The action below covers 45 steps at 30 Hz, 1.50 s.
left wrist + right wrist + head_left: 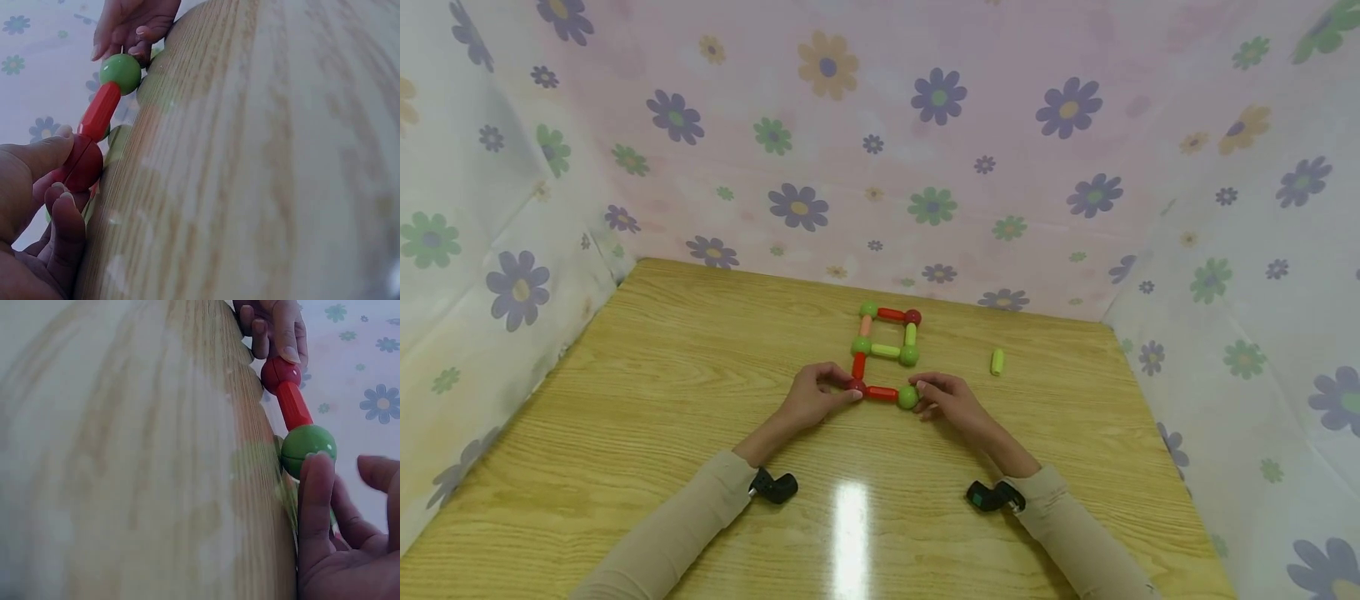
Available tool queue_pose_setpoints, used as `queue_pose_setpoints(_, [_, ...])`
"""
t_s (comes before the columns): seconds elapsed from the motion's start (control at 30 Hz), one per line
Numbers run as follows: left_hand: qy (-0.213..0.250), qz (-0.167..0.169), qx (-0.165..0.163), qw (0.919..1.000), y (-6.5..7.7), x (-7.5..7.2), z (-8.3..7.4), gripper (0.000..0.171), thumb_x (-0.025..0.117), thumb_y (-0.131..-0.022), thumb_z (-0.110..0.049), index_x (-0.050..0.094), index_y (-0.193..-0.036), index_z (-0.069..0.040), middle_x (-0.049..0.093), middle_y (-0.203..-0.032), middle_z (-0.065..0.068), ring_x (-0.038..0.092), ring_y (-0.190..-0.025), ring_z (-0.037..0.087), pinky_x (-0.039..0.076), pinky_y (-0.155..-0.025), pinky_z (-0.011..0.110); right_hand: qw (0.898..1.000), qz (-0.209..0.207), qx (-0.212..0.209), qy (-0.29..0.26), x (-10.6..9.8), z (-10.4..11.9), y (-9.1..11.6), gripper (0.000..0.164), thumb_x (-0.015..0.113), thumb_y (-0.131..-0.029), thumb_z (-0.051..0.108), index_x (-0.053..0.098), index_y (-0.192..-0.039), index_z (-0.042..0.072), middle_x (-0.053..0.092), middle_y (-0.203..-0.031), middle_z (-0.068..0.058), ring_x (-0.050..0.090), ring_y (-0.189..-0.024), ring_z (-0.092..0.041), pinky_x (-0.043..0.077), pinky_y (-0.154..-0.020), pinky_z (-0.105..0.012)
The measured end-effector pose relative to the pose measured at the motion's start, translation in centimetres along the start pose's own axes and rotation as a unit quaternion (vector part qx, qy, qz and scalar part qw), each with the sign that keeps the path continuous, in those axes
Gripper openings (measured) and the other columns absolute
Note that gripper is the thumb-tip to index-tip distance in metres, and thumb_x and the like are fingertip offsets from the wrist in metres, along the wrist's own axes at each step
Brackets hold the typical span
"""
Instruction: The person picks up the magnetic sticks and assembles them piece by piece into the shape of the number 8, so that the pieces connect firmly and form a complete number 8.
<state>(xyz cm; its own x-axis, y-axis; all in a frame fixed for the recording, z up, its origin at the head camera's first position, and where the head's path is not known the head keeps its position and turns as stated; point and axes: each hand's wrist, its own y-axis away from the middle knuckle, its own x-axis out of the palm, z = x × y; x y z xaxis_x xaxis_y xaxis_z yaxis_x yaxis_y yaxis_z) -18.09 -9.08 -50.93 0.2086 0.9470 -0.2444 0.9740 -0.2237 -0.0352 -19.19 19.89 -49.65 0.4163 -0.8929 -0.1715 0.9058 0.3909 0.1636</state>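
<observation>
A flat frame of ball-and-rod building toy pieces lies on the table. My left hand [812,397] pinches the dark red ball [85,164] at its near left corner between thumb and fingers. From that ball a red rod [882,393] runs right to a green ball [309,452]. Fingertips of my right hand [951,403] touch this green ball, while the thumb stands off it in the right wrist view. Another red rod [858,367] leads from the dark red ball back to a closed square of balls and rods, with a yellow-green rod [886,352] along its near side.
A loose yellow-green rod [997,362] lies on the wooden table [700,333], to the right of the frame. Flowered cloth [880,167] hangs behind the table and along both sides. Each wrist wears a small black camera [773,487].
</observation>
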Motion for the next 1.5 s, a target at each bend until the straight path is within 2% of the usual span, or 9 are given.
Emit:
queue_pose_setpoints(0.27, [0.006,0.007,0.005,0.9999,0.1,-0.2,0.0,0.024,0.084,-0.086,-0.016,0.071,-0.101,-0.002,0.072,-0.103,0.014,0.047,-0.060,0.011,0.040,-0.051,0.022,0.992,-0.082,-0.009,-0.099,-1.9,0.6,0.2,0.042,0.054,-0.106,0.016,0.050,-0.140,-0.009,0.062,-0.113,0.000,0.061,-0.089,-0.009,0.055,-0.068,-0.024])
queue_pose_setpoints(0.5, [0.005,0.007,0.001,1.0000,0.1,-0.2,0.0,0.022,0.085,-0.085,-0.016,0.072,-0.100,-0.005,0.072,-0.102,0.011,0.046,-0.058,0.010,0.040,-0.051,0.022,0.972,-0.143,-0.040,-0.180,-6.0,1.9,0.9,0.015,0.053,-0.108,0.018,0.066,-0.116,0.019,0.059,-0.105,0.006,0.057,-0.087,-0.009,0.051,-0.069,-0.021])
queue_pose_setpoints(0.63, [0.005,0.005,0.005,1.0000,-0.1,-0.1,0.1,0.023,0.085,-0.085,-0.016,0.072,-0.100,-0.005,0.072,-0.103,0.012,0.047,-0.061,0.011,0.041,-0.053,0.022,0.957,-0.185,-0.031,-0.221,-8.3,2.2,1.3,0.015,0.053,-0.108,0.021,0.068,-0.109,0.023,0.062,-0.101,0.006,0.057,-0.083,-0.009,0.050,-0.067,-0.021])
queue_pose_setpoints(0.73, [0.004,0.007,0.006,1.0000,-0.1,0.0,0.3,0.025,0.085,-0.085,-0.017,0.072,-0.101,-0.004,0.072,-0.104,0.013,0.047,-0.062,0.012,0.041,-0.054,0.022,0.946,-0.227,0.002,-0.230,-9.4,1.9,1.7,0.015,0.054,-0.107,0.022,0.066,-0.115,0.019,0.061,-0.101,0.005,0.057,-0.080,-0.008,0.050,-0.066,-0.020])
queue_pose_setpoints(0.9, [0.000,0.006,0.005,1.0000,0.0,0.0,0.4,0.024,0.085,-0.086,-0.019,0.072,-0.101,-0.005,0.072,-0.103,0.011,0.049,-0.063,0.011,0.041,-0.054,0.023,0.935,-0.284,0.065,-0.203,-10.4,0.6,1.9,0.048,0.053,-0.107,0.026,0.044,-0.149,0.004,0.060,-0.099,0.007,0.059,-0.076,-0.004,0.050,-0.065,-0.019])
queue_pose_setpoints(1.0, [-0.004,0.005,0.005,1.0000,0.1,-0.2,0.4,0.023,0.084,-0.086,-0.019,0.072,-0.100,-0.006,0.072,-0.103,0.009,0.051,-0.065,0.010,0.043,-0.056,0.023,0.930,-0.298,0.082,-0.200,-10.7,-0.1,1.7,0.056,0.052,-0.108,0.026,0.035,-0.154,-0.002,0.063,-0.092,0.010,0.061,-0.071,-0.002,0.052,-0.062,-0.018])
queue_pose_setpoints(1.1, [-0.006,0.003,0.001,1.0000,0.2,-0.2,0.5,0.021,0.085,-0.085,-0.018,0.072,-0.099,-0.008,0.072,-0.101,0.007,0.051,-0.066,0.010,0.043,-0.056,0.022,0.931,-0.295,0.084,-0.198,-10.8,-0.8,1.4,0.051,0.050,-0.108,0.022,0.037,-0.150,-0.005,0.067,-0.085,0.010,0.063,-0.067,-0.002,0.053,-0.059,-0.018])
queue_pose_setpoints(1.2, [-0.008,-0.001,-0.001,1.0000,0.3,-0.2,0.5,0.020,0.085,-0.085,-0.017,0.072,-0.097,-0.008,0.073,-0.100,0.006,0.049,-0.062,0.011,0.041,-0.054,0.023,0.941,-0.283,0.085,-0.167,-10.8,-1.2,1.3,0.048,0.049,-0.109,0.021,0.039,-0.147,-0.006,0.067,-0.085,0.009,0.064,-0.067,-0.003,0.054,-0.059,-0.018])
queue_pose_setpoints(1.5, [-0.013,0.001,0.005,0.9999,0.2,0.1,0.2,0.022,0.085,-0.085,-0.017,0.071,-0.098,-0.006,0.073,-0.101,0.009,0.051,-0.066,0.011,0.044,-0.057,0.023,0.968,-0.236,0.080,-0.003,-11.1,-0.8,1.0,0.056,0.061,-0.103,0.019,0.042,-0.145,-0.014,0.066,-0.084,0.003,0.062,-0.061,-0.003,0.052,-0.054,-0.018])
